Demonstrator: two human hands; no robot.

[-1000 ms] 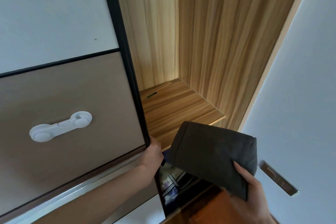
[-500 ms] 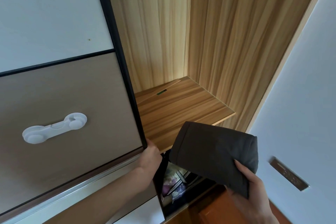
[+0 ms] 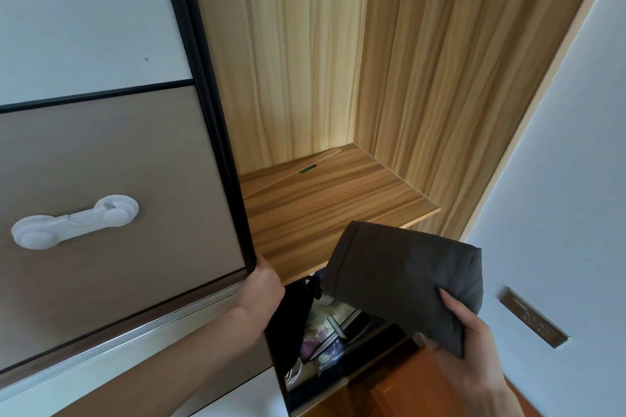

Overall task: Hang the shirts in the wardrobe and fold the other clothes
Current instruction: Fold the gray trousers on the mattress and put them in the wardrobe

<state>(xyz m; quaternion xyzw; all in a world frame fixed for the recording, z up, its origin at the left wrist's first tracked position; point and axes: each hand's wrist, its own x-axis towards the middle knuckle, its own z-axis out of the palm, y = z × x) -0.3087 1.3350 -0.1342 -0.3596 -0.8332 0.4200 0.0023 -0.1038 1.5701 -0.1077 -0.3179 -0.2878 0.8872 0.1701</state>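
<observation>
A folded dark grey garment is held up in front of the open wardrobe, just below the front edge of a bare wooden shelf. My right hand grips its lower right corner, thumb on top. My left hand grips the black edge of the sliding wardrobe door at its lower part. Under the shelf hangs a black garment beside patterned fabric items.
A white child-safety latch is stuck on the door's brown panel. The wardrobe's wooden side wall rises on the right, with a pale room wall and a metal plate beyond it. Orange-brown wood shows at the bottom right.
The door edge and my left hand have slid left, showing more of the shelf. The grey garment stays in my right hand at about the same height.
</observation>
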